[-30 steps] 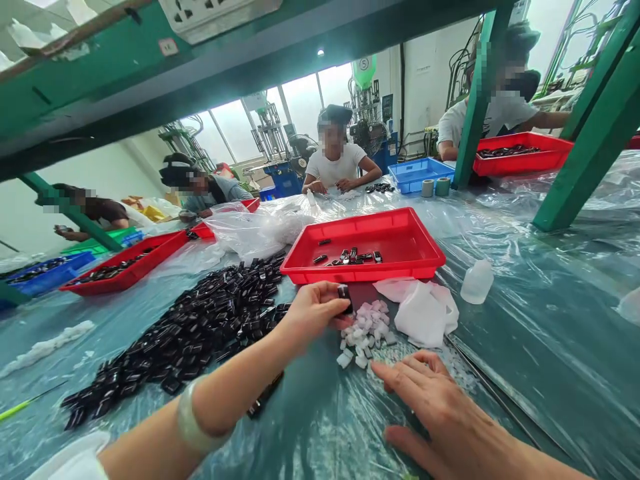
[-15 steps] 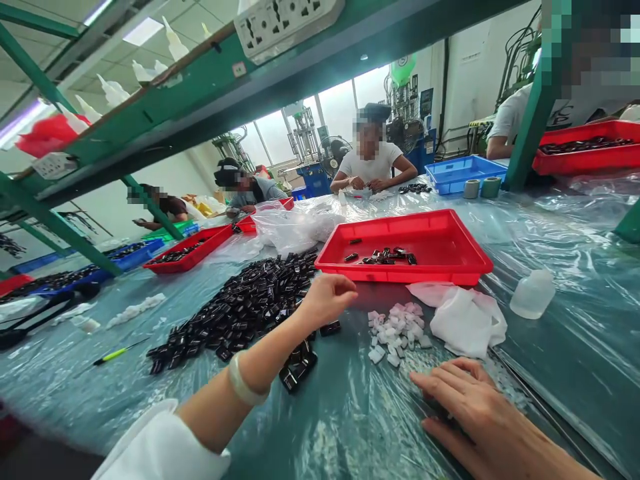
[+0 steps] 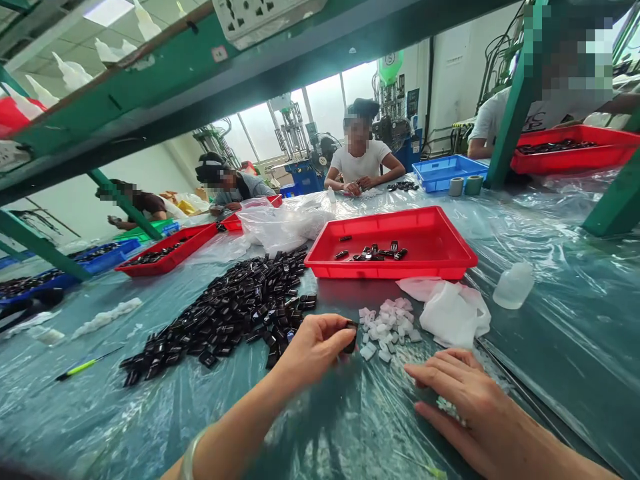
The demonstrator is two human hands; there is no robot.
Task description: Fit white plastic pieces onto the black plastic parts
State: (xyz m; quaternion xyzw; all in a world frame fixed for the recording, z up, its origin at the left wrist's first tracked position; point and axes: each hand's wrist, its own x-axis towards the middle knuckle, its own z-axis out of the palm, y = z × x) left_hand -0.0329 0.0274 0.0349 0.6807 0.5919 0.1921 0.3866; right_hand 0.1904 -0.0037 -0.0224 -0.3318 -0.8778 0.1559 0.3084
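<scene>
My left hand [image 3: 316, 345] pinches a small glossy black plastic part [image 3: 353, 338] between thumb and fingertips, just above the table. Left of it spreads a large heap of similar black parts [image 3: 225, 307]. To its right lies a small pile of whitish translucent pieces [image 3: 387, 327]. My right hand [image 3: 457, 387] rests low, nearer to me than that pile, with fingers stretched and thumb apart; nothing shows in its grip. A crumpled white cloth [image 3: 453, 313] lies beyond the right hand.
Behind the piles stands a red tray [image 3: 390, 270] with several black parts in it. A translucent bottle [image 3: 514, 285] is to the right, a yellow-green screwdriver [image 3: 83, 368] at left. A green shelf beam [image 3: 300, 60] crosses overhead. Co-workers sit across the plastic-covered table.
My left hand has come back towards me from near the red tray and now shows a black part in its fingers. My right hand has barely moved. The view has shifted slightly.
</scene>
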